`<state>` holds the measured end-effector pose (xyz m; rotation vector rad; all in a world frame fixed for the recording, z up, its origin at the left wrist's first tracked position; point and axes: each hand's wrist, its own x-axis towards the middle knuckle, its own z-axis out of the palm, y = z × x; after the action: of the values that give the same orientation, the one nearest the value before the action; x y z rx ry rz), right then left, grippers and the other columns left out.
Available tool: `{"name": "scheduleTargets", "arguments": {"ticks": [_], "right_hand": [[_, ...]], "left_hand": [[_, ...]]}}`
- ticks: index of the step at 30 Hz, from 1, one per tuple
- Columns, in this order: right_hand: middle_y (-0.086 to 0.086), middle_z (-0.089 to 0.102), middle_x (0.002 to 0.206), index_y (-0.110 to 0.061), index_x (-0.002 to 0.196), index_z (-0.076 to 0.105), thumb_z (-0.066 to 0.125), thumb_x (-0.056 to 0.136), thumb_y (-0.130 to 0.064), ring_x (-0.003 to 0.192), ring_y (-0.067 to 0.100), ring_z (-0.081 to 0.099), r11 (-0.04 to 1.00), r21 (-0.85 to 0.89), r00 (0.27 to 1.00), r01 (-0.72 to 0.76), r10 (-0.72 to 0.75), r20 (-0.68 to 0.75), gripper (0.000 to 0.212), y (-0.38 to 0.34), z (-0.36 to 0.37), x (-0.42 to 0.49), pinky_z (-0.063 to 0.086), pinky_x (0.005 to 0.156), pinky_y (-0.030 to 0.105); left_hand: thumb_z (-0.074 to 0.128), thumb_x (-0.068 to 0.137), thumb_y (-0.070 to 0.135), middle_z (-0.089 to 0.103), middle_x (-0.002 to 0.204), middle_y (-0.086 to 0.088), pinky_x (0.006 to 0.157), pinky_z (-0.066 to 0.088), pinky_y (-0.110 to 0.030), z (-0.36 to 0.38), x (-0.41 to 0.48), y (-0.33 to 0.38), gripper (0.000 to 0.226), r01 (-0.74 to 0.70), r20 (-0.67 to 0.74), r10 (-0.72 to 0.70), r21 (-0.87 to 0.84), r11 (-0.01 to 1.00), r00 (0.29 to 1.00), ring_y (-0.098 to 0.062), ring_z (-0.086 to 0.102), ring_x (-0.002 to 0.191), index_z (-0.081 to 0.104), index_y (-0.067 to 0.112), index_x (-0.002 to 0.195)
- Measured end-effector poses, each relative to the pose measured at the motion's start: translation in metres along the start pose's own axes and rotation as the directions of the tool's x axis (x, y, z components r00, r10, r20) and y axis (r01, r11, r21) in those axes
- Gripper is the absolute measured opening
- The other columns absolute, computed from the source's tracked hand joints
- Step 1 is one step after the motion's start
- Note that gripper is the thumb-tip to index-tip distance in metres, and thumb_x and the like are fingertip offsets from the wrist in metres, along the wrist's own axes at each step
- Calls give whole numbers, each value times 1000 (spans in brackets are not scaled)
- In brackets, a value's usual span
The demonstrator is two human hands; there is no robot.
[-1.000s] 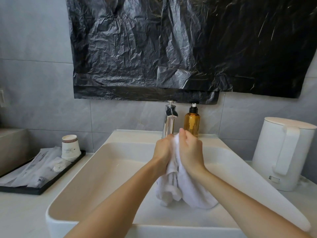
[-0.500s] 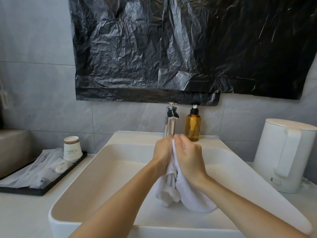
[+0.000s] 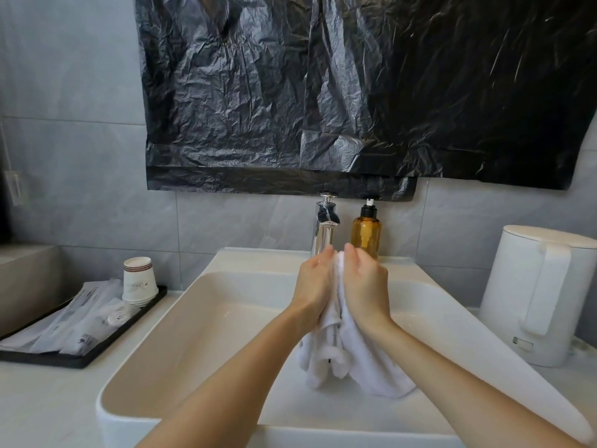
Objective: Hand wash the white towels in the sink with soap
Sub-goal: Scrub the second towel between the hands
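A white towel [image 3: 355, 360] is held bunched between the left hand [image 3: 315, 286] and the right hand [image 3: 366, 286], above the middle of the sink [image 3: 193, 334]. Its upper part is clamped between the two palms. The fingers [image 3: 326, 255] of both hands are curled in over its top, so the cloth is gripped from either side. Such a hold is judged to suit rubbing one layer against another.

The lower folds are left to hang into the basin, though whether they touch its floor cannot be told. Drips are thereby caught by the sink and kept off the tabletop [image 3: 38, 399].

The hands are placed just in front of the tap [image 3: 324, 227], from which no water can be seen to run. The amber soap bottle [image 3: 366, 231] stands just beside it, within easy reach. No lather can be made out on the cloth.

A white kettle [image 3: 536, 295] is set to the right of the sink and a black tray [image 3: 80, 358] with paper cups [image 3: 139, 282] to the left, both apart from the wet work.
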<state>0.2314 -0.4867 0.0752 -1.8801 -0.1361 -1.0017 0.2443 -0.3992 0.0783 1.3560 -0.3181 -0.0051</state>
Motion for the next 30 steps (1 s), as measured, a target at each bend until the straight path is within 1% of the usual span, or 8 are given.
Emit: {"name": "scheduleTargets", "arguments": {"ticks": [3, 6, 8, 12, 17, 21, 25, 30], "right_hand": [[-8, 38, 50, -27, 59, 37, 46, 100, -18, 50, 5, 43, 987, -6, 983, 158, -157, 93, 43, -4, -4, -15, 29, 48, 19], [1, 48, 56, -14, 62, 46, 42, 102, -25, 58, 15, 46, 999, 3, 999, -52, 52, 12, 41, -1, -2, 8, 33, 58, 33], [5, 51, 60, -8, 67, 50, 41, 102, -28, 63, 24, 48, 992, 9, 990, -129, 129, -47, 41, 1, -1, 10, 32, 59, 35], [3, 50, 55, -14, 66, 48, 44, 101, -22, 56, 16, 46, 987, 3, 982, 160, -159, 101, 36, -2, -1, -21, 34, 52, 30], [-2, 47, 56, -13, 63, 44, 41, 102, -25, 53, 9, 42, 993, 35, 993, -116, 117, -29, 41, -2, 0, 7, 29, 52, 29], [-4, 47, 53, -18, 65, 46, 44, 101, -20, 51, 6, 44, 992, -5, 986, 130, -129, 107, 36, -1, 1, -18, 31, 51, 26], [-1, 47, 56, -16, 61, 44, 40, 102, -26, 53, 9, 42, 995, 22, 994, -98, 99, -42, 42, -1, 2, 9, 30, 53, 31], [-1, 46, 53, -15, 64, 46, 43, 101, -24, 51, 12, 44, 985, -20, 983, 170, -168, 77, 38, 2, 2, -15, 30, 51, 31]], "left_hand": [[41, 105, 34, 66, 63, -3, 61, 49, -26, -2, 4, -1, 47, -10, -37, 11, 20, 1000, 999, -17, 63, 64, 67, 11, 75], [42, 104, 37, 70, 85, -13, 75, 53, -33, 2, 0, 1, 46, -8, -13, 8, 8, 1000, 1000, -23, 67, 81, 69, -1, 104], [42, 103, 39, 67, 86, -18, 77, 49, -38, 4, -3, 0, 52, -24, -5, 24, 20, 1000, 1000, -27, 64, 81, 66, -8, 101], [41, 104, 36, 61, 62, -4, 65, 46, -30, 1, 0, 1, 46, -6, -94, 10, 33, 999, 995, -20, 59, 67, 62, 9, 73], [40, 102, 44, 63, 82, -17, 75, 49, -40, 5, -4, 2, 53, -26, -49, 27, 29, 999, 998, -26, 61, 78, 66, -2, 96], [41, 104, 37, 63, 63, -4, 63, 47, -27, -1, 2, 1, 48, -6, -99, 9, 33, 999, 995, -19, 59, 65, 63, 9, 72], [40, 104, 38, 69, 77, -11, 66, 53, -30, 3, 0, 3, 48, 1, -37, -1, -4, 1000, 999, -21, 67, 72, 69, 1, 94], [43, 103, 36, 63, 65, -6, 63, 47, -28, 0, 3, 1, 44, 21, -115, -22, -11, 1000, 993, -21, 60, 67, 62, 9, 75]]}}
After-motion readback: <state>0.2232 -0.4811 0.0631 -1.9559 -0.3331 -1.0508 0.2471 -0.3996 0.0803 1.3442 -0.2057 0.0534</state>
